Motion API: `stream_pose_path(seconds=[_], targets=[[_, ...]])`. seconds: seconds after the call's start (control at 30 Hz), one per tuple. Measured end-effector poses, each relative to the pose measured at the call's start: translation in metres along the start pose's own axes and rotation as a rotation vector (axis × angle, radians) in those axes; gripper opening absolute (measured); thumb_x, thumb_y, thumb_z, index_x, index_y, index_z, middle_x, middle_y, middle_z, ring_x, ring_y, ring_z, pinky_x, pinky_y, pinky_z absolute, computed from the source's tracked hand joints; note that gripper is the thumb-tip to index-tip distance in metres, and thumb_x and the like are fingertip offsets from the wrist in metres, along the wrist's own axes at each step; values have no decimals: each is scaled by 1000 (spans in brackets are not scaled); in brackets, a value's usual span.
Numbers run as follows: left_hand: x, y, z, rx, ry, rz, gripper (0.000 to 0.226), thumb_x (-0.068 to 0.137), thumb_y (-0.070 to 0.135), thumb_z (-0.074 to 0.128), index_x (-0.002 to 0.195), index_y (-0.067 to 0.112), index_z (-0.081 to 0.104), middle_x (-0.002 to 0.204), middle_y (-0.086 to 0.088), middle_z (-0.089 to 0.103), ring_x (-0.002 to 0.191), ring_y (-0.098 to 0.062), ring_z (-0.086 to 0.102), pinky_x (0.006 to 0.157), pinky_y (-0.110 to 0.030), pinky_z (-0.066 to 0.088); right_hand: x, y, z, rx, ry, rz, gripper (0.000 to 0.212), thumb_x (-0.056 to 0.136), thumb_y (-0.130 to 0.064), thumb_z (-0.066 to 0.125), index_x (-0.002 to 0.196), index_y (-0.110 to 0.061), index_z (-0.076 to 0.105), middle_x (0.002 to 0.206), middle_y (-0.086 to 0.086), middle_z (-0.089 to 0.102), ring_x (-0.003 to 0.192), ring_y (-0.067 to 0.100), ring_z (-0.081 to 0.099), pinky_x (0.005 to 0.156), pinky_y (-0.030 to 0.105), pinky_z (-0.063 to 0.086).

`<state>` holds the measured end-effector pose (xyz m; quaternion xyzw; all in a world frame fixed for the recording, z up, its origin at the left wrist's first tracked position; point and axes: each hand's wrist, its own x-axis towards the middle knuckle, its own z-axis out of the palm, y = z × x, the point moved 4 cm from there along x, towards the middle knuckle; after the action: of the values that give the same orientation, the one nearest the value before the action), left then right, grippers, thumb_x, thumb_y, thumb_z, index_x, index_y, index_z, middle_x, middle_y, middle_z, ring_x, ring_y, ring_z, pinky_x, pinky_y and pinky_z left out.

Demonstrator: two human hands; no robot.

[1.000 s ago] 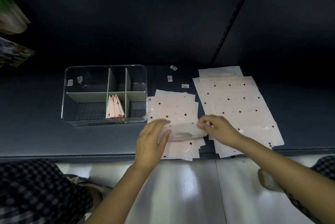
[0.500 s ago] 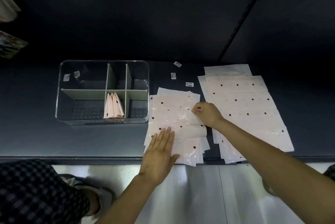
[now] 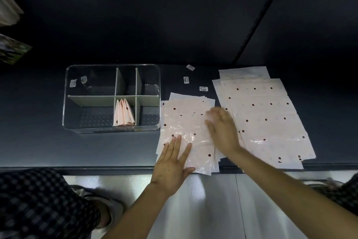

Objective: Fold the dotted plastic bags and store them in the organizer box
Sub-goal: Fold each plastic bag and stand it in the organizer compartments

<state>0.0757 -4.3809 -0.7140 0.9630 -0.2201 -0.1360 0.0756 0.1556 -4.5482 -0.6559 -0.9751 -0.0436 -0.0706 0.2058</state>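
The left hand has its fingers straight and a little spread, lying flat on the top bag near the low middle of the frame. Half a second ago it lay the same way, so it has stayed put as a hold-down. The right hand is blurred. It looks flat on the right side of that bag, but I cannot tell just how its fingers lie. Half a second ago it was pinching the bag's upper right edge, and a second ago both hands held a rolled-up part. Now the bag lies spread out and crinkly on its small pile, with no fold in it.

So it looks like the bag was opened flat and is being smoothed before a new fold. That fold is still to do.

The big pile lies to the right of the hands. The box sits at middle left, just beside the small pile. A few folded bags stand in its low middle slot. Three small labels lie above the small pile.
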Motion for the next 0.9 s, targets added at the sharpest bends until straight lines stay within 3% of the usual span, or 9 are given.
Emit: stream_pose_path(seconds=[0.1, 0.2, 0.3, 0.4, 0.47, 0.53, 0.57, 0.73, 0.9], targets=[[-1, 1, 0, 17, -24, 0, 70, 94, 62, 16, 141, 29, -23, 147, -8, -33, 132, -28, -36, 112, -40, -22, -50, -26, 22, -77, -225, -348, 40, 95, -24, 51, 131, -5, 53, 141, 11, 47, 132, 27, 44, 112, 45, 30], [-1, 0, -2, 23, -37, 4, 69, 94, 62, 14, 138, 30, -28, 145, -7, -36, 131, -27, -38, 111, -36, -22, -83, -8, 36, -223, -473, -333, 65, 97, -48, 18, 149, -10, 16, 156, 2, 5, 146, 20, 6, 119, 37, -6], [-1, -3, -3, 31, -42, 25, 69, 94, 61, 15, 142, 30, -23, 149, -7, -32, 135, -23, -33, 113, -33, -18, -91, 16, 23, -371, -468, -303, 69, 95, -52, 15, 147, -8, 21, 155, 5, 15, 143, 22, 15, 115, 39, -2], [2, -10, -7, 51, -55, 59, 66, 94, 62, 14, 148, 34, -10, 154, -8, -24, 142, -22, -24, 117, -34, -14, -90, 32, 13, -361, -488, -277, 71, 93, -56, 10, 149, -12, 12, 155, 0, 3, 145, 18, 5, 117, 40, -9], [5, -17, -13, 32, -48, 66, 61, 93, 63, 15, 148, 40, 1, 157, -8, -17, 145, -21, -16, 117, -35, -12, -82, 28, 7, -336, -449, -291, 62, 97, -51, 28, 146, -12, 29, 154, 2, 18, 144, 19, 17, 119, 44, 4], [10, -22, -19, -15, -35, 66, 56, 93, 63, 20, 146, 46, 16, 159, -5, -9, 146, -21, -4, 117, -33, -3, -68, 21, -1, -251, -325, -312, 40, 86, -32, 66, 117, -6, 65, 131, 9, 57, 125, 26, 52, 106, 51, 33], [12, -24, -22, -37, -32, 63, 53, 93, 62, 23, 144, 47, 22, 159, -3, -4, 145, -20, 2, 117, -33, 4, -61, 18, -3, -192, -284, -307, 33, 81, -25, 73, 107, -5, 70, 124, 11, 63, 119, 28, 57, 103, 49, 38], [23, -31, -32, -71, 2, 60, 56, 94, 57, 35, 145, 35, 28, 154, 3, 20, 135, -18, 25, 107, -31, 24, -38, 19, 8, -167, -396, -251, 50, 91, -35, 56, 135, -13, 47, 141, 4, 44, 128, 20, 41, 108, 28, 29], [35, -34, -36, -45, 75, 26, 64, 93, 52, 43, 146, 20, 28, 148, 5, 29, 130, -18, 32, 107, -30, 24, -23, 9, 0, -307, -277, -462, 54, 48, -6, 83, 100, -10, 72, 95, 5, 70, 80, 20, 67, 68, 25, 56]])
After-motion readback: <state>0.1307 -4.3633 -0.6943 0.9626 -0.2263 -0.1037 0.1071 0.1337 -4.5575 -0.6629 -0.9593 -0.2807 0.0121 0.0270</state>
